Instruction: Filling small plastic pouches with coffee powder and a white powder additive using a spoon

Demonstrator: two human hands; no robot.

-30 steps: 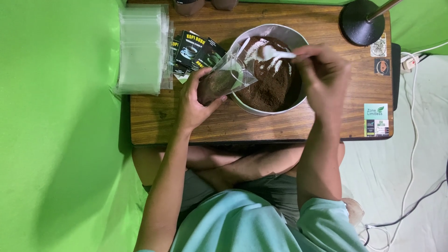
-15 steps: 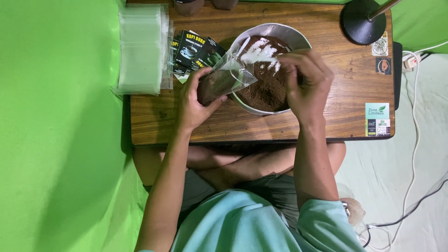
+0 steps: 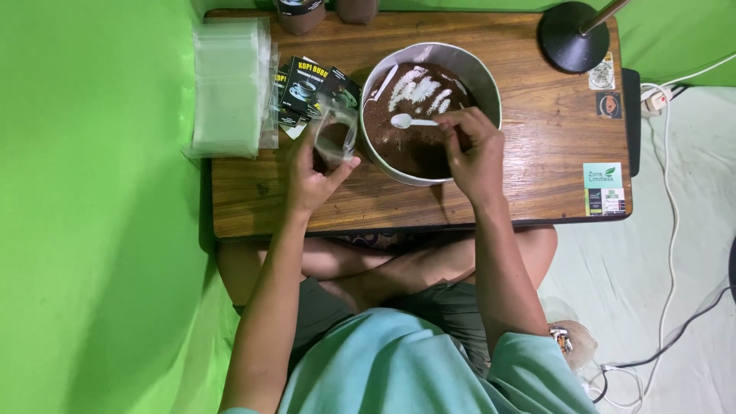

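Note:
A round metal bowl (image 3: pixel 491 77) of dark brown powder with a white streak sits on the wooden table (image 3: pixel 552 176). My right hand (image 3: pixel 475 153) is over the bowl's near side and pinches the handle of a white plastic spoon (image 3: pixel 406 121), whose head lies over the powder. My left hand (image 3: pixel 314 172) holds a small clear plastic bag (image 3: pixel 336 138) with some brown powder in it, upright just left of the bowl.
A stack of clear plastic bags (image 3: pixel 228 88) lies at the table's left end. Black printed labels (image 3: pixel 307 84) lie between the stack and the bowl. A black lamp base (image 3: pixel 573 37) stands at the far right. Two dark cups (image 3: pixel 300 14) stand at the far edge.
My right hand has drawn back from the bag toward the bowl's near side, with the spoon now over the powder. My left hand has brought the bag more upright and leftward, away from the bowl.

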